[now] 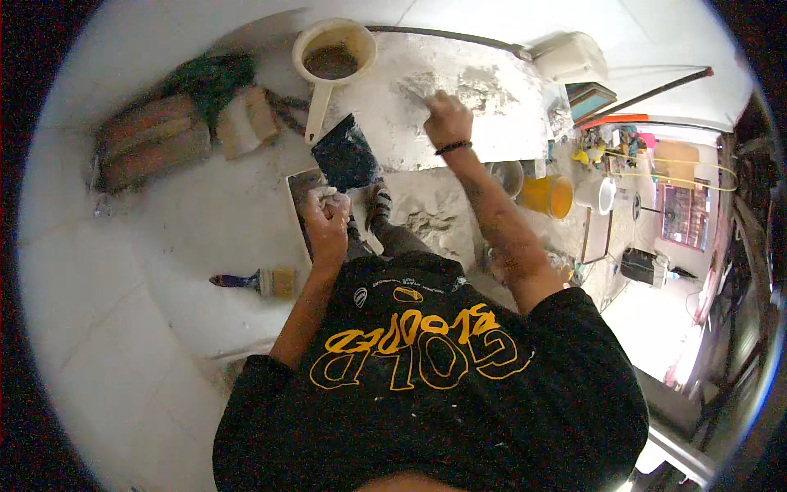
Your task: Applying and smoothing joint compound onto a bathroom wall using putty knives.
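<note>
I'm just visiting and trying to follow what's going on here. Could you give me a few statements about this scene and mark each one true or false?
1. The right hand is on the grey slab. True.
2. The left hand lies open and flat. False: it is closed in a fist around a pale lump.
3. A brush lies on the floor left of the person. True.
4. The scoop at the top is bright red. False: it is cream.
5. An orange bucket stands to the right. True.

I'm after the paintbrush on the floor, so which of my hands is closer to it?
Left. Your left hand is closed around something pale, just up and right of the paintbrush. Your right hand is stretched far beyond it, on the grey slab.
</note>
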The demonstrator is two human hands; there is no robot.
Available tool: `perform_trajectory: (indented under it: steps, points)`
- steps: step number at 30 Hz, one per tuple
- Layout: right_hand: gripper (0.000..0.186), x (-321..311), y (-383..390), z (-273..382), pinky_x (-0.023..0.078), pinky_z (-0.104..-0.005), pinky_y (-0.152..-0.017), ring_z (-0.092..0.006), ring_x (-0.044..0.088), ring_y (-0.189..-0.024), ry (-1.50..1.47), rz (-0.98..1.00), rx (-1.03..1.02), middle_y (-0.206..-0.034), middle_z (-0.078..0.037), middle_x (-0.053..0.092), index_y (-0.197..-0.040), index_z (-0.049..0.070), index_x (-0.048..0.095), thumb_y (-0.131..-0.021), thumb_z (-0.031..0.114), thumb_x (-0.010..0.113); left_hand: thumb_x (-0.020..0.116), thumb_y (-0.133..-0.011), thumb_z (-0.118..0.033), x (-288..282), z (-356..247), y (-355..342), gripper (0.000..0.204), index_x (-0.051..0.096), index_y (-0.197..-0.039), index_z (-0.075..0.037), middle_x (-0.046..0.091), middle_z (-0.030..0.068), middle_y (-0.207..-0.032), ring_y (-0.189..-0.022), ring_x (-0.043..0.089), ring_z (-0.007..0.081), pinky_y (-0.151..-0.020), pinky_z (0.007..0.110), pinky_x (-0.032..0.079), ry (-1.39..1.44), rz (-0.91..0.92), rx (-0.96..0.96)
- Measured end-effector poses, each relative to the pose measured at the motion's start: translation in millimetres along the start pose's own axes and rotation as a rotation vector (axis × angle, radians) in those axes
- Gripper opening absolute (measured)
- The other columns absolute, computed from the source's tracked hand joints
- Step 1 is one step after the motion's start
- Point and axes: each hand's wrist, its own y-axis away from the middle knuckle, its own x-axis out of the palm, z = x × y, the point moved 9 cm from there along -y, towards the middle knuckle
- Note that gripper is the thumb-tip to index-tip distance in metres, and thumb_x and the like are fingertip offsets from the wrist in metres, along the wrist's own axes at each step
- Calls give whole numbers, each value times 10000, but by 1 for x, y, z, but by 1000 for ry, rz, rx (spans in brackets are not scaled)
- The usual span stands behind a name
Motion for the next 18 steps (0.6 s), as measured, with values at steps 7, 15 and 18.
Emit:
perform_trajectory:
  steps: [7, 15, 18]
  points:
    - [224, 16, -1, -7, 496, -395, -624, -259, 610, -773, 53, -73, 85, -853, -36, 629, -791, 173, 674, -664, 48, 538, 592, -797, -50, -6, 1, -11, 220, 482, -985, -19, 520, 31, -768, -626, 460, 87, -584, 243, 407, -2, 26, -10]
    - [174, 19, -25, -44, 478, -415, -588, -312, 607, -703, 36, -88, 145, -886, -78, 594, -782, 135, 622, -623, 100, 562, 605, -797, -83, 6, 9, -9, 232, 488, -989, -22, 530, 64, -862, -751, 489, 112, -672, 256, 419, -178, 55, -29]
    - [184, 22, -20, -19, 489, -404, -631, -307, 607, -779, 17, 149, 151, -877, -73, 600, -808, 157, 638, -652, 104, 556, 607, -795, -85, 11, 10, -5, 237, 483, -988, -24, 532, 61, -859, -757, 496, 117, -689, 252, 419, -96, 28, -173]
